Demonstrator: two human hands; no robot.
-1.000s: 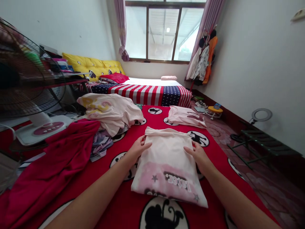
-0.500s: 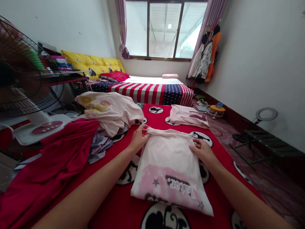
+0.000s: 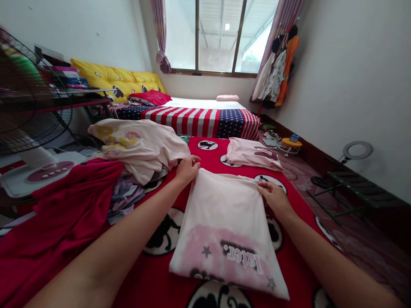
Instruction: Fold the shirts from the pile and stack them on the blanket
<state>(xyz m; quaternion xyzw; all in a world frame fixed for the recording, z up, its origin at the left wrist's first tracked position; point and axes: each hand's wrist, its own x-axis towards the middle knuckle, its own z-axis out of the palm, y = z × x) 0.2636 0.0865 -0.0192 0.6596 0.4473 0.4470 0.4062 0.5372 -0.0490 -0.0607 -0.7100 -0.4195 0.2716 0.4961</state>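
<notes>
A folded white T-shirt (image 3: 226,205) with a pink printed patch, stars and upside-down lettering lies in front of me on a red blanket (image 3: 144,273) with round black-and-white figures. At its far left corner, my left hand (image 3: 188,169) pinches the fabric, fingers closed. My right hand (image 3: 272,194) is closed on the far right corner, thumb and fingers gripping the edge. The far edge between the hands is slightly raised. Beyond it on the right rests a folded pale pink garment (image 3: 252,153). A rumpled cream shirt (image 3: 144,143) with yellow print is heaped at the left.
Dark pink cloth (image 3: 73,205) and a striped garment (image 3: 125,199) lie at the left, near a standing fan (image 3: 38,167). A bed with a flag-patterned cover (image 3: 189,122) stands at the back. On the right floor are a dark green bench (image 3: 362,188) and a yellow stool (image 3: 291,145).
Both hands keep hold of the T-shirt's far corners. The far edge looks straighter and pulled tauter, with its top layer smoother. The view has shifted slightly.
</notes>
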